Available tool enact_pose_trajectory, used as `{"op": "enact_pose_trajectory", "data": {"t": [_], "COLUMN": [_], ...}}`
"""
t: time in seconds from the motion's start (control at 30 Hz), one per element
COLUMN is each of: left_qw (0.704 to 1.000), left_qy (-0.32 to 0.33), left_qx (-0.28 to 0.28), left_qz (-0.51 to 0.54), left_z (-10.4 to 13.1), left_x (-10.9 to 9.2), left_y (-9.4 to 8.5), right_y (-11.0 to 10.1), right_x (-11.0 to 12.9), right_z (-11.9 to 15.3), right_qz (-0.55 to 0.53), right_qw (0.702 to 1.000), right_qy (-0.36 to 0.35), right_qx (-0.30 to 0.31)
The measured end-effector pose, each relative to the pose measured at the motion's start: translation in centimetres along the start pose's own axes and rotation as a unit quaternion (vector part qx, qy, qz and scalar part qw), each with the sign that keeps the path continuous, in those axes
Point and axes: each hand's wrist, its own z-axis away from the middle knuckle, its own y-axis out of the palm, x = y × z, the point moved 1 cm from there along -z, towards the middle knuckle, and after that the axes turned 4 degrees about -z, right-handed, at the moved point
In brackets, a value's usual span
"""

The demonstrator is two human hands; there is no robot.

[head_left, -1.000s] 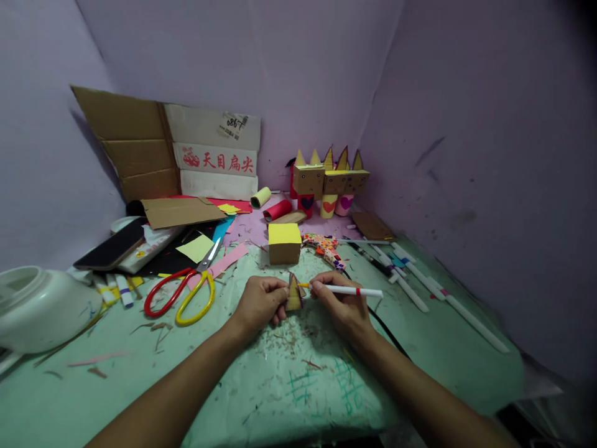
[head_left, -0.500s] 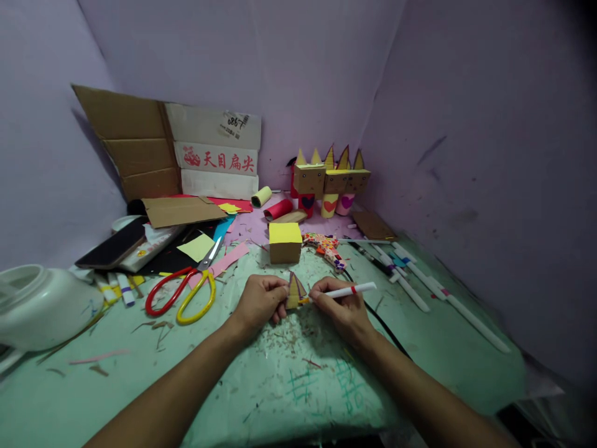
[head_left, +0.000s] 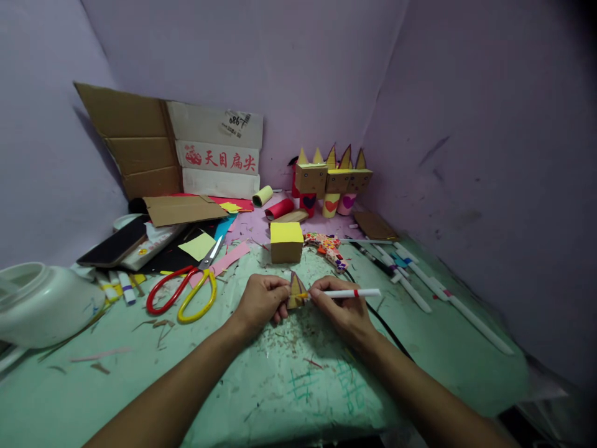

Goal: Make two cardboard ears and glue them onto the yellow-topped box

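My left hand (head_left: 262, 303) pinches a small pointed cardboard piece (head_left: 295, 294) by its left edge; purple lines run along its sides. In my right hand (head_left: 342, 311) is a white marker (head_left: 366, 293) with a red band, held like a pen and lying nearly level. Its orange tip end meets the right side of the cardboard piece. Just beyond both hands stands a small cardboard box (head_left: 286, 244) with a yellow top. A flower-patterned glue gun (head_left: 327, 247) lies to the box's right, its black cord passing behind my right hand.
Scissors (head_left: 198, 283) with red and yellow handles lie at left, near a white teapot-like vessel (head_left: 44, 305). Box-headed cardboard figures (head_left: 331, 186) stand at the back. More markers (head_left: 448, 298) lie at right. A folded carton (head_left: 214, 149) leans on the wall. Scraps litter the green tabletop (head_left: 224, 386).
The marker has swung from slightly tilted up to nearly level, and its tip has moved up and left on the cardboard piece. My left hand keeps its hold.
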Motion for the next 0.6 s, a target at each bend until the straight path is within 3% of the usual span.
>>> {"op": "enact_pose_trajectory", "data": {"t": [0.33, 0.5, 0.6], "left_qw": [1.000, 1.000, 1.000], "left_qy": [0.001, -0.002, 0.001], "left_qx": [-0.005, -0.004, -0.006], "left_qz": [0.002, 0.001, 0.002], "left_z": [0.04, 0.05, 0.02], "left_x": [0.04, -0.04, 0.02], "left_y": [0.01, 0.03, 0.00], "right_y": [0.14, -0.10, -0.08], "right_x": [-0.14, -0.27, -0.26], "right_z": [0.04, 0.04, -0.10], "right_qz": [0.005, 0.002, 0.012], "right_qw": [1.000, 0.999, 0.999], "right_qy": [-0.007, -0.008, -0.016], "right_qx": [0.025, -0.031, -0.031]}}
